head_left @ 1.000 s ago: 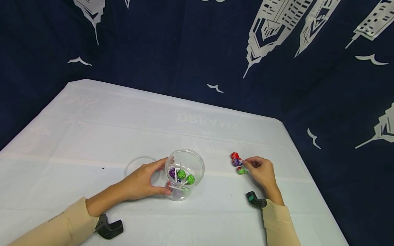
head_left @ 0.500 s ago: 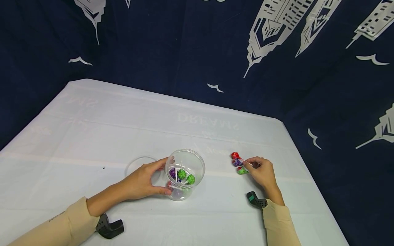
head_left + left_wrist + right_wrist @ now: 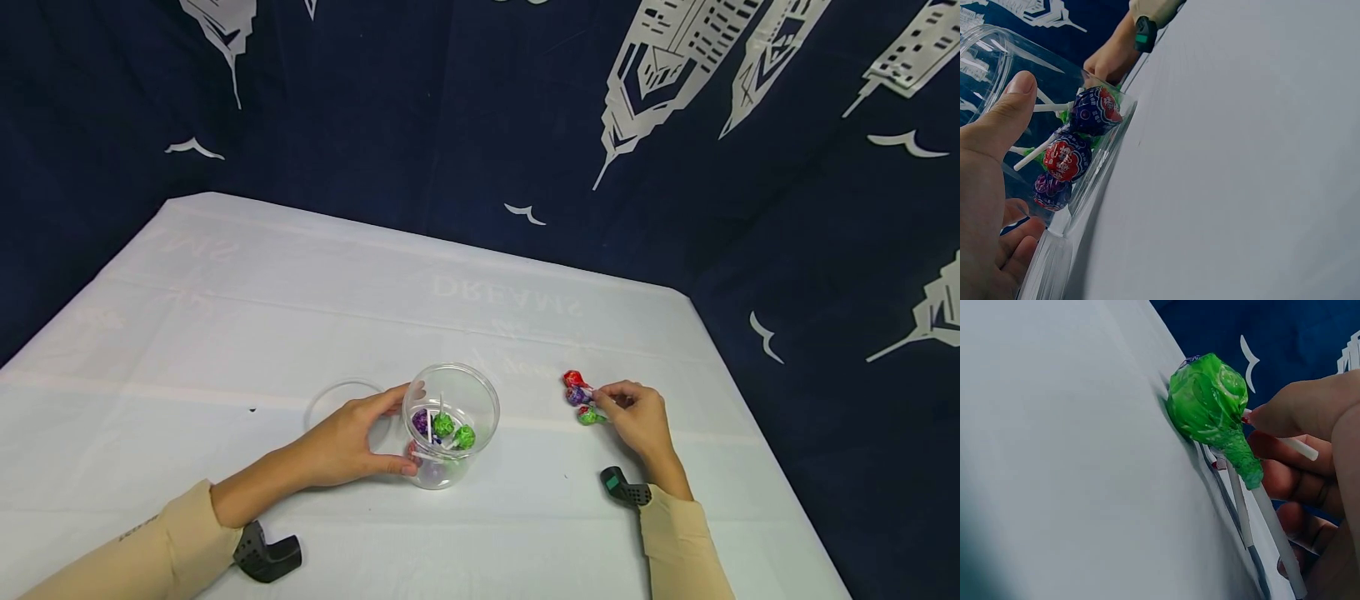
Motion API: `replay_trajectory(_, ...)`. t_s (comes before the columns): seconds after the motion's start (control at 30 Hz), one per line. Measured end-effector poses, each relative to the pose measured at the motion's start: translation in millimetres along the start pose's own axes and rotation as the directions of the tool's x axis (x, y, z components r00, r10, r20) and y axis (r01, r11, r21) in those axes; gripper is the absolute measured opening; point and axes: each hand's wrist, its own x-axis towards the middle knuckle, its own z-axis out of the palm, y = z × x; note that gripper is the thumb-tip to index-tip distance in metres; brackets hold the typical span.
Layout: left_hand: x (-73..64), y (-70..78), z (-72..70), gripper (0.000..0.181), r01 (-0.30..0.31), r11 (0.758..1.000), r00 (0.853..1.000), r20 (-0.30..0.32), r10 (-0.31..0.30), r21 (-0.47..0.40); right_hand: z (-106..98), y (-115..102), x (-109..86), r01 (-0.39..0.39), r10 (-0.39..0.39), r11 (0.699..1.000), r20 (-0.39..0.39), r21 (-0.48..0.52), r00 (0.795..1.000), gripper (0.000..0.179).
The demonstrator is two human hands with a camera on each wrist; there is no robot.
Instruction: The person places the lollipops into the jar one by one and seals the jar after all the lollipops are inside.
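Observation:
My left hand (image 3: 345,437) grips a clear plastic jar (image 3: 487,408) from its left side, thumb in front and fingers behind. Inside lie several wrapped lollipops, with a green one (image 3: 464,437) and a dark blue and red one (image 3: 1067,157) among them. To the right, my right hand (image 3: 636,417) pinches a white lollipop stick (image 3: 1300,448) between thumb and index finger. Three lollipops cluster at its fingertips: a red one (image 3: 573,379), a purple one (image 3: 576,396) and a green one (image 3: 1207,397). The green one rests on the table beside the pinching fingers.
A clear round lid (image 3: 330,387) lies on the white-covered table (image 3: 300,325), partly hidden by my left hand. A dark blue curtain (image 3: 420,125) with white building prints hangs behind the table's far edge.
The right fingers have shifted slightly at the lollipop sticks; a white stick that showed above them half a second ago is hidden in the head view. My left hand and the jar stay put.

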Motion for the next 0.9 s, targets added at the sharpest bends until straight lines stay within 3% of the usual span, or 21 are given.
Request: replay_trajectory(0.9,-0.6,-2.1,0.5,0.093,0.004,1.000,1.000,-0.005,-0.004,0.019,0.3,-6.8,2.7,0.027,-0.002,0.983,-0.136,0.183,0.991,0.005)
